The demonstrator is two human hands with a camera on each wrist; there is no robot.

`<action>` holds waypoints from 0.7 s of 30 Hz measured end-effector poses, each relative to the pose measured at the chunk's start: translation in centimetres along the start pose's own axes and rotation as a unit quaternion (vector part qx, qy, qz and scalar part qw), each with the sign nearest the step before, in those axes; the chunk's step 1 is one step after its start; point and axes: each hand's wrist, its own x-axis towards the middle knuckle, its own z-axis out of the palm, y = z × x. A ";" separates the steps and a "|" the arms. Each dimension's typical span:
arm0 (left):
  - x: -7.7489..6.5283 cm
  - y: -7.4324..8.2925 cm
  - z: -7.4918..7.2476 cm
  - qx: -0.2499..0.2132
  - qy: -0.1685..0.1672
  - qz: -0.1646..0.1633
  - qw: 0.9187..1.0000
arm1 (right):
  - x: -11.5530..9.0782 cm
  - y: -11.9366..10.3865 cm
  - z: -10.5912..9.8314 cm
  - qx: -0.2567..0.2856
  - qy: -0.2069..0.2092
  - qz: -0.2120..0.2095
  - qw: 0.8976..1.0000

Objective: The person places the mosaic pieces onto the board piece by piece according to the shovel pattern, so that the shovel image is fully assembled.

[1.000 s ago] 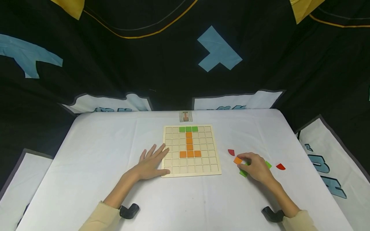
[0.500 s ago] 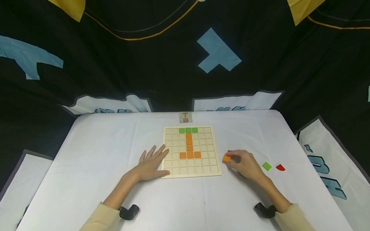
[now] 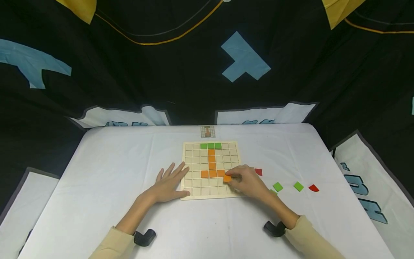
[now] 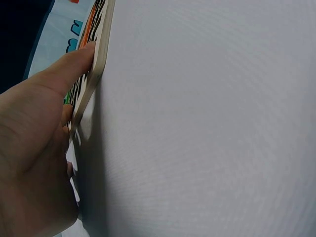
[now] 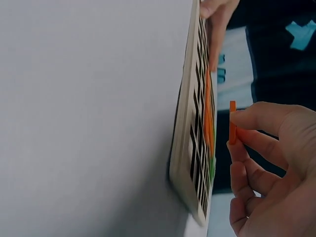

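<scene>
My right hand [image 3: 247, 181] pinches a thin orange square tile [image 5: 232, 122] between thumb and fingertips. In the right wrist view that tile hangs above the face of the wooden grid board [image 3: 194, 192]. The head view has it over the board's right part, close to the end of an orange row. With fingers spread, my left hand [image 3: 168, 182] rests on the board's left edge; its thumb [image 4: 81, 59] lies over the rim. Three green tiles [image 3: 211, 145] sit in the top row, above a column of orange tiles [image 3: 211, 159] that meets a short orange row [image 3: 212, 173].
Right of the board lie green square tiles [image 3: 298, 186], a red piece [image 3: 258, 172] near my right hand and a red rounded piece [image 3: 313, 188] farther out. A small printed grid card [image 3: 207, 131] lies behind the board on the white table [image 3: 113, 154].
My right hand has carried the orange tile leftward from the loose pieces to over the board, uncovering green tiles. My left hand has stayed in place.
</scene>
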 end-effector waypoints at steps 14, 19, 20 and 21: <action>-0.1 -0.2 0.1 -0.008 0.000 0.007 1.000 | 1.9 -1.1 2.9 -0.028 -0.030 -0.025 0.999; -0.1 -0.2 0.0 -0.011 -0.001 0.006 1.000 | 2.2 -1.1 3.4 -0.030 -0.034 -0.023 0.999; -0.1 -0.2 0.0 -0.011 -0.001 0.006 1.000 | 2.2 -1.2 3.4 -0.029 -0.035 -0.022 0.999; -0.1 -0.2 0.0 -0.011 -0.002 0.006 1.000 | 2.3 -1.2 3.5 -0.029 -0.036 -0.022 0.999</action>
